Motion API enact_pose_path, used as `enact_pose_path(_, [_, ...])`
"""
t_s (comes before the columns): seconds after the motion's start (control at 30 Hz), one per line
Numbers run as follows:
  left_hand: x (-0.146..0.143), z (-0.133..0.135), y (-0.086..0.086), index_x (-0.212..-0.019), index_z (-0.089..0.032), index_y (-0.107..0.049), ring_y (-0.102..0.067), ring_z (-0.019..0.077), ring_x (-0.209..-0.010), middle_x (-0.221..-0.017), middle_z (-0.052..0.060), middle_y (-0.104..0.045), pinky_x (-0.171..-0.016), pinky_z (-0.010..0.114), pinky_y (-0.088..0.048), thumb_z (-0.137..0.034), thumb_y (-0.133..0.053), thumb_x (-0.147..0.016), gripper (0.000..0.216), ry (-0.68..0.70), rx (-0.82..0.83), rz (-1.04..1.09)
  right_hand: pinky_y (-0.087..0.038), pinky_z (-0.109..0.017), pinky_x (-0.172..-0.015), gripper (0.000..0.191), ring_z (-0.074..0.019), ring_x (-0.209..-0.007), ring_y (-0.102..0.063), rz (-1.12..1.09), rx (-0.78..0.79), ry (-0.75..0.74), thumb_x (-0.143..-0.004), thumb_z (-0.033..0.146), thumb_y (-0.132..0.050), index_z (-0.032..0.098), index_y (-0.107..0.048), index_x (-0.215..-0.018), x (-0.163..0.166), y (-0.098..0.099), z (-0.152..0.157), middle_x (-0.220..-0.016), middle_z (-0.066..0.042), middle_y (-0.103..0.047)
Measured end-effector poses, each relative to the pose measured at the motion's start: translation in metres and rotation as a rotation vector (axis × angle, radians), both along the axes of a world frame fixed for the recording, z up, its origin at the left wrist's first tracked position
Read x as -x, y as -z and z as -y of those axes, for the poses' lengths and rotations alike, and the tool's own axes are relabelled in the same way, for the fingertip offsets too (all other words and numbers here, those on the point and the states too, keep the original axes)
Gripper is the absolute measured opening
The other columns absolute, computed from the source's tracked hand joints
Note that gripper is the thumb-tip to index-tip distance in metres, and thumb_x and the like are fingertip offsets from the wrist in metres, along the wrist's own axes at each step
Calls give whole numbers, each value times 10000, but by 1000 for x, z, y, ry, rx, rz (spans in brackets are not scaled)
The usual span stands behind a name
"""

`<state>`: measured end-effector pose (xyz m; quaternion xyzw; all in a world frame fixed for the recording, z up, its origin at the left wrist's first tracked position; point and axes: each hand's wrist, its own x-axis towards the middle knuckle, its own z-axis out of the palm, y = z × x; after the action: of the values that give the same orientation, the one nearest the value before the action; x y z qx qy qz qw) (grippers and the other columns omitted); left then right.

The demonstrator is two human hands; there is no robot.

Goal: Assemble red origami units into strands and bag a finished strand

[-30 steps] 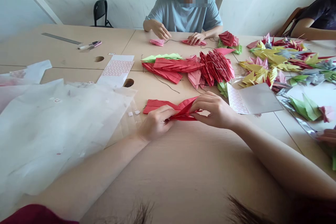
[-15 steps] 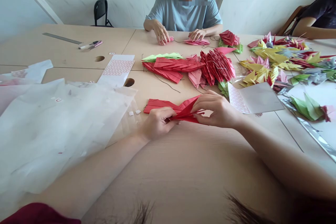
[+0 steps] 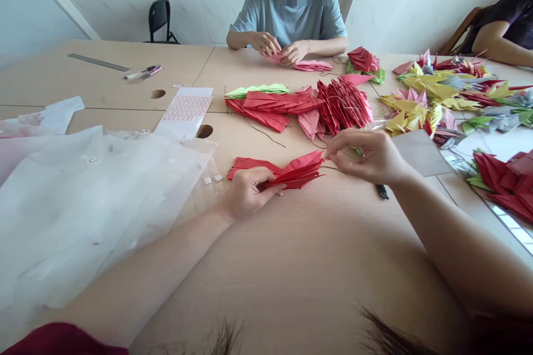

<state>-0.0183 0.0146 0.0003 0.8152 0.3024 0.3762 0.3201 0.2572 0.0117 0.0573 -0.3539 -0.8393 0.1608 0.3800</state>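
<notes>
At the bottom centre of the frame the wooden table [image 3: 291, 266] lies bare between the two forearms. Just above it, left of centre, the left hand [image 3: 245, 194] is closed around the near end of a stack of red folded paper cranes [image 3: 291, 172], thumb on top, fingers curled beneath. The stack rests on the table at mid-frame, fanning out to the right. At its right tip the right hand [image 3: 370, 155] pinches a thin dark thread [image 3: 332, 167] between thumb and forefinger, the other fingers loosely bent. A dark pen-like tool [image 3: 382, 191] lies just below that wrist.

Clear plastic sheets [image 3: 83, 205] cover the lower left. Beyond them lies a white sticker sheet [image 3: 187, 106]. Farther up, at centre, a larger heap of red cranes [image 3: 333, 102] sits beside green ones [image 3: 256, 90]; yellow and mixed cranes [image 3: 433, 94] spread to the right. At the top, a person in a light blue shirt [image 3: 287, 14] handles pink paper [image 3: 310, 65].
</notes>
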Motion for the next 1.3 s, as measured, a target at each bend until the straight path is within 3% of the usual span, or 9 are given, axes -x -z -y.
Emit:
enact_pose_path(0.2, [2, -2, 6, -766, -159, -717, -668, 142, -688, -740, 33, -728, -653, 252, -534, -238, -678, -847, 120, -53, 82, 66, -520, -344, -669, 60, -182, -739, -639, -138, -74, 99, -830, 184, -653, 231, -683, -852, 0, -4, 0, -826, -31, -685])
enact_pose_path(0.4, [1, -2, 6, -849, -158, -727, -672, 151, -728, -797, 41, -726, -662, 257, -540, -225, -696, -824, 78, -104, 70, 90, -510, -347, -689, 67, -185, -782, -614, 0, -217, -25, -840, 219, -653, 223, -651, -907, 19, 5, 4, -857, -46, -642])
enact_pose_path(0.6, [-1, 1, 2, -847, -166, -718, -666, 142, -713, -792, 34, -725, -642, 256, -532, -211, -645, -862, 87, -93, -92, 56, -439, -384, -761, 153, -211, -859, -604, 222, -404, 74, -861, 264, -659, 263, -614, -1007, 31, 21, 9, -952, -42, -657])
enact_pose_path(0.8, [-2, 4, 5, -973, -196, -702, -687, 148, -797, -907, 38, -738, -708, 262, -557, -179, -623, -877, 125, -22, -298, 27, -394, -395, -837, 216, -224, -937, -585, 275, -406, 115, -880, 318, -651, 263, -591, -1080, 44, 28, 16, -1051, -51, -670])
enact_pose_path(0.97, [-1, 5, 8, -980, -182, -695, -685, 140, -780, -911, 41, -731, -678, 236, -571, -176, -659, -856, 130, -56, -334, 18, -396, -354, -824, 38, -170, -846, -583, 229, -322, 65, -898, 217, -626, 244, -619, -925, 48, 29, 18, -906, -8, -687])
enact_pose_path(1.17, [-1, 6, 10, -981, -190, -683, -689, 145, -792, -893, 32, -725, -712, 246, -576, -157, -641, -863, 129, -56, -425, -17, -409, -341, -823, 63, -168, -871, -610, 187, -243, 5, -918, 237, -603, 239, -636, -971, 54, 35, 19, -936, -26, -693])
enact_pose_path(1.3, [-1, 6, 10, -990, -190, -674, -695, 129, -775, -919, 33, -730, -692, 225, -586, -165, -652, -858, 136, -59, -386, 5, -414, -341, -825, 84, -165, -868, -626, 191, -242, -2, -919, 201, -583, 242, -632, -973, 56, 37, 21, -922, -19, -701])
